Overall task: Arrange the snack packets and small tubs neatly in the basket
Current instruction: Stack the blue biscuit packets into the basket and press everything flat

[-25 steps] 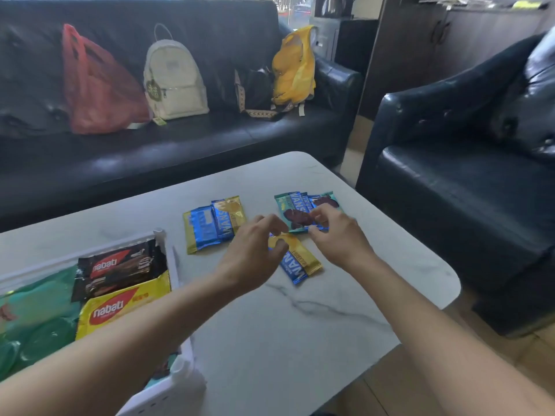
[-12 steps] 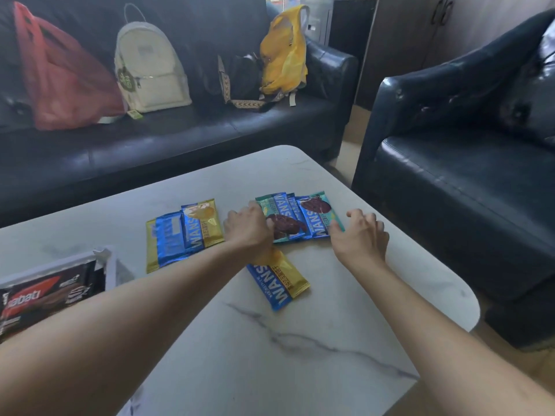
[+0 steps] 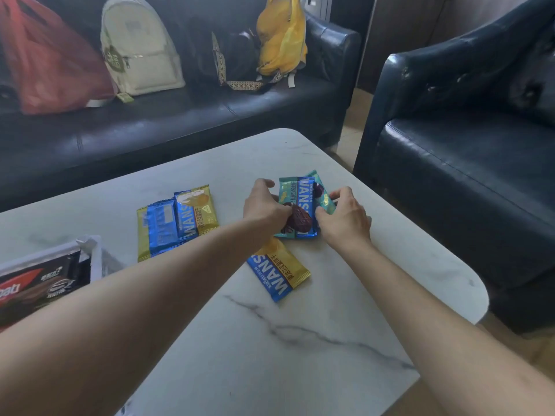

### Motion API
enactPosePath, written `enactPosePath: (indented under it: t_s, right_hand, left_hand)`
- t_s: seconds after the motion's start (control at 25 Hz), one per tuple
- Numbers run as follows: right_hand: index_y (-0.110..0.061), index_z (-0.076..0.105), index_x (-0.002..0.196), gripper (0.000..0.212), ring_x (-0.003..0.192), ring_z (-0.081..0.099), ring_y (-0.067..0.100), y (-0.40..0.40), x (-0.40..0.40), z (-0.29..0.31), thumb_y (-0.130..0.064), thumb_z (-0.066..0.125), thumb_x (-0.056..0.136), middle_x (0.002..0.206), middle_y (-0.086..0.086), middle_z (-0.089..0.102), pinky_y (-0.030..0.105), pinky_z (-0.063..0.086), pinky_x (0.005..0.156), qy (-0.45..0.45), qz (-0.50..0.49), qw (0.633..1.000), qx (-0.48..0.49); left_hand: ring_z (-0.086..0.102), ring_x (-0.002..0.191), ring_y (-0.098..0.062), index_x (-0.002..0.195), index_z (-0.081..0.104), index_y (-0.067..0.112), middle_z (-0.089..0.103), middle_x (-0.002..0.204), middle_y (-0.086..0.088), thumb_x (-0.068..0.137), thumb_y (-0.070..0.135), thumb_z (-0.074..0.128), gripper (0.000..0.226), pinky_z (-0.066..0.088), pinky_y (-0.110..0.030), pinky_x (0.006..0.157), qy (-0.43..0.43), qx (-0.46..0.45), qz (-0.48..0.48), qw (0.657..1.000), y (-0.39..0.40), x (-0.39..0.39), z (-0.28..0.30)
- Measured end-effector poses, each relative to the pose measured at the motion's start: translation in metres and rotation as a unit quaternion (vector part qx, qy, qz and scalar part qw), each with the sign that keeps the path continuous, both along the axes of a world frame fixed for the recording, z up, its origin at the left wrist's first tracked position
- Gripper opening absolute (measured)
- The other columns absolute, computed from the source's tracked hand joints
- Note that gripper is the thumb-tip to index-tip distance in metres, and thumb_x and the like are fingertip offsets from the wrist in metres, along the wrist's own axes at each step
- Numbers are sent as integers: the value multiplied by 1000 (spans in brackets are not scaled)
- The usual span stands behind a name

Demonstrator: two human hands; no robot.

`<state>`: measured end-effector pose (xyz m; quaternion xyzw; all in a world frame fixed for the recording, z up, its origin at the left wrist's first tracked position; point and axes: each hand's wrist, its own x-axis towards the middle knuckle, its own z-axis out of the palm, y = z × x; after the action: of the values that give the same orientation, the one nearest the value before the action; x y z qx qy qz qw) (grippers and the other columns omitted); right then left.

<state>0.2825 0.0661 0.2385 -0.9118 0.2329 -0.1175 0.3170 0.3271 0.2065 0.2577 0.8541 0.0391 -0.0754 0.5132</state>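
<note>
A small stack of teal and blue snack packets (image 3: 297,193) lies on the white marble table (image 3: 300,340). My left hand (image 3: 264,205) grips the stack's left side and my right hand (image 3: 342,217) grips its right side. A yellow and blue packet (image 3: 280,271) lies just in front of them. Two more yellow and blue packets (image 3: 177,220) lie overlapped to the left. The white basket (image 3: 90,250) shows at the left edge, holding a dark Nabati packet (image 3: 42,286).
A black sofa (image 3: 210,115) behind the table carries a red bag (image 3: 51,61), a cream backpack (image 3: 141,46) and a yellow bag (image 3: 282,34). A black armchair (image 3: 468,145) stands close to the table's right edge.
Both hands left the yellow packet and closed in on the teal stack from either side, pushing its packets together. The view shifted right, so less of the basket shows.
</note>
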Motion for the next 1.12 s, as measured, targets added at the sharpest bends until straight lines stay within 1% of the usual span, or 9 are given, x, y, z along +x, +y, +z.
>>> enactPosePath:
  t_s: [0.12, 0.2, 0.32, 0.4, 0.52, 0.72, 0.88, 1.0, 1.12]
  right_hand:
    - [-18, 47, 115, 27, 92, 57, 21, 5, -1, 0, -25, 61, 93, 118, 7, 65, 31, 46, 75, -24, 12, 997, 66]
    - [-18, 50, 115, 25, 88, 56, 16, 5, -3, 0, -23, 61, 93, 117, 7, 64, 26, 46, 63, -41, 14, 993, 111]
    - [-19, 55, 113, 22, 87, 61, 15, 2, -4, 0, -20, 63, 92, 112, 6, 65, 25, 49, 62, -61, 11, 984, 169]
    - [-21, 57, 110, 20, 89, 65, 16, 2, -8, 2, -18, 64, 92, 108, 7, 65, 33, 58, 68, -79, 9, 967, 241]
    - [-21, 61, 109, 18, 94, 68, 23, 4, -14, 8, -14, 62, 93, 104, 6, 63, 46, 61, 77, -108, 6, 949, 296]
    - [-28, 52, 115, 23, 88, 71, 22, 15, -22, 27, -11, 47, 100, 105, 1, 62, 33, 59, 51, -89, 57, 920, 377]
    - [-20, 46, 117, 31, 87, 70, 21, 11, -30, 40, -5, 58, 93, 111, 9, 61, 30, 57, 51, -99, 28, 922, 373]
    - [-11, 56, 111, 20, 78, 70, 20, 9, -35, 49, -12, 64, 93, 107, 16, 69, 35, 59, 62, -126, 10, 918, 376]
    - [-11, 64, 104, 12, 78, 72, 22, 19, -42, 62, -20, 57, 99, 100, 16, 73, 38, 61, 67, -114, 27, 899, 421]
  left_hand:
    - [65, 100, -20, 132, 45, 19, 62, 106, -2, 81, 6, 72, 59, 59, -40, 83, 7, -47, 15, 999, -4, -2, 4]
    - [64, 102, -21, 132, 46, 19, 59, 105, -2, 82, 5, 72, 59, 59, -40, 84, 18, -63, 22, 998, -4, -4, 7]
    - [62, 98, -22, 134, 46, 18, 58, 104, -5, 81, 4, 74, 62, 58, -35, 78, 58, -79, 40, 994, 2, -4, 10]
    - [63, 99, -23, 134, 47, 16, 60, 113, -12, 81, 2, 74, 62, 58, -33, 73, 83, -103, 52, 990, 4, -6, 13]
    - [65, 104, -25, 131, 48, 14, 63, 117, -16, 80, -3, 73, 59, 59, -37, 83, 116, -153, 67, 979, 5, -9, 22]
    - [69, 98, -25, 126, 50, 15, 68, 111, -15, 84, -2, 71, 50, 61, -40, 73, 136, -200, 49, 969, 5, -17, 42]
    - [70, 95, -28, 123, 56, 8, 68, 110, -17, 83, 0, 73, 44, 61, -44, 80, 108, -208, 41, 971, 19, -24, 58]
    - [71, 97, -31, 125, 60, 1, 70, 113, -19, 83, 1, 73, 44, 60, -44, 85, 96, -200, 4, 975, 31, -33, 67]
    - [70, 98, -27, 126, 62, 3, 71, 113, -17, 85, 5, 73, 43, 60, -38, 80, 91, -195, -34, 976, 39, -47, 78]
